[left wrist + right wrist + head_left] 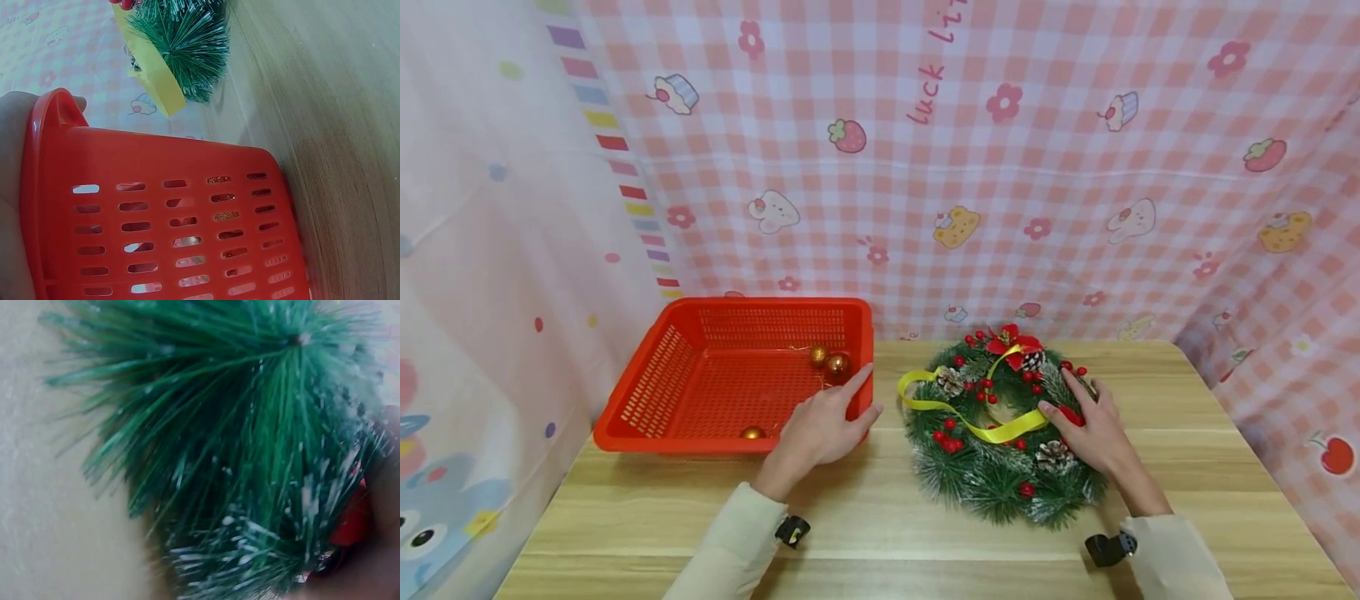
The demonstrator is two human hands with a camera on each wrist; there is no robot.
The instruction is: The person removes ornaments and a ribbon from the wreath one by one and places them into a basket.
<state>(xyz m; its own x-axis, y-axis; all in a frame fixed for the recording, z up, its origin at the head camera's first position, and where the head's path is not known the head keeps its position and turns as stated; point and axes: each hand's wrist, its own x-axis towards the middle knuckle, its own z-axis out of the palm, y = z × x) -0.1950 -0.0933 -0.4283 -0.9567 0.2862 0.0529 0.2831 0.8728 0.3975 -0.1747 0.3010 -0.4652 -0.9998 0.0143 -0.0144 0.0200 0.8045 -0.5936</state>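
A red plastic basket (647, 443) stands on the left of the table, with several gold ornament balls (838, 367) inside. My left hand (823, 425) lies over its front right corner, thumb and index finger spread and straight at the rim; its other fingers are hidden. On the right lies a green wreath (970, 475) with pinecones, red berries and a red flower. A yellow ribbon (1011, 429) loops loosely across it. With thumb and fingers spread round its right side, my right hand (1097, 425) grips the wreath. The right wrist view is blurred, filled by needles (250, 412).
The wooden table (880, 533) carries both things. Behind it hangs a pink checked cloth (910, 217), and printed cloth also closes off both sides. A narrow strip of table separates basket and wreath, with the ribbon reaching into it.
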